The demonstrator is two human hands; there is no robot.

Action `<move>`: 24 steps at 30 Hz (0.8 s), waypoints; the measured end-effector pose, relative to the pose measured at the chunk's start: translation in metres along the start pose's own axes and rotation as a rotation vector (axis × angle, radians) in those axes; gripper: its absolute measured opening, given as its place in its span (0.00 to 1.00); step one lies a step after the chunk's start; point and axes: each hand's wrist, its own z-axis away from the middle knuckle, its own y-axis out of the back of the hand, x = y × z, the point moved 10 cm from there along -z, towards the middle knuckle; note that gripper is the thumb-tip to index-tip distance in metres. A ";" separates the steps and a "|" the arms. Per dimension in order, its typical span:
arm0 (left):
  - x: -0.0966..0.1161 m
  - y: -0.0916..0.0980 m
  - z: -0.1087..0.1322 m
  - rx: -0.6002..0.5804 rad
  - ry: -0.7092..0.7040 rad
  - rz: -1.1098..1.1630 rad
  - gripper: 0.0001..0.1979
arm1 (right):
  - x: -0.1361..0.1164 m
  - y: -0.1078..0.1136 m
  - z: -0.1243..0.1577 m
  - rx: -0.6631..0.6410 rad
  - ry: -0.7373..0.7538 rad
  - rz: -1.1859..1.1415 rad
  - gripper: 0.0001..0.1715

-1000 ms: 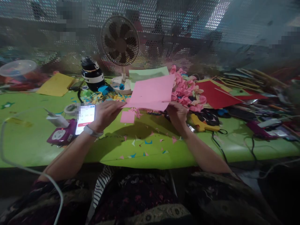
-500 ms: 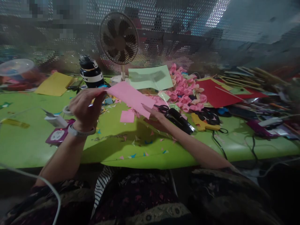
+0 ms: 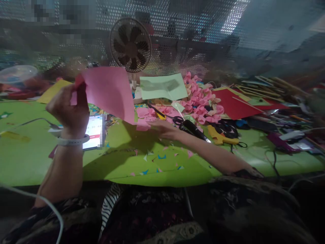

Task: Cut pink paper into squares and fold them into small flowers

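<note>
Paper-craft, sorting stage. Left hand (image 3: 68,110) pinches the pink sheet (image 3: 109,91) at its upper corner, lifted above the green table (image 3: 30,159). Right hand (image 3: 162,128), fingers apparently flat and spread, rests on a small pink piece (image 3: 142,126) below-right of that grip; picking it up calls for a fingertip pinch.

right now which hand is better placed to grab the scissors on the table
Right. The right hand lies low on the green table, empty, close beside the scissors. The left hand is raised and pinching the pink paper sheet.
</note>
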 end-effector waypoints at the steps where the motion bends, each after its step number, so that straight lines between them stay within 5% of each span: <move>1: -0.002 -0.001 0.000 0.002 0.006 -0.002 0.16 | 0.011 0.016 -0.005 0.043 -0.025 0.025 0.21; 4: -0.002 -0.002 0.001 -0.011 0.003 -0.008 0.12 | 0.053 0.076 -0.026 0.263 -0.263 0.240 0.22; 6: 0.001 -0.001 0.003 -0.017 -0.020 0.005 0.11 | 0.069 0.097 -0.050 0.290 -0.341 0.445 0.26; 9: 0.010 0.002 0.007 0.001 -0.081 0.027 0.12 | 0.081 0.088 -0.096 0.167 -0.295 0.646 0.34; 12: 0.017 0.005 0.010 0.018 -0.150 0.044 0.11 | 0.103 0.080 -0.122 0.150 -0.382 0.630 0.27; 18: 0.020 0.005 0.010 0.022 -0.181 0.069 0.10 | 0.141 0.114 -0.112 0.305 -0.664 0.574 0.22; 24: 0.017 0.001 0.012 -0.004 -0.168 0.071 0.11 | 0.148 0.138 -0.091 0.432 -0.793 0.495 0.24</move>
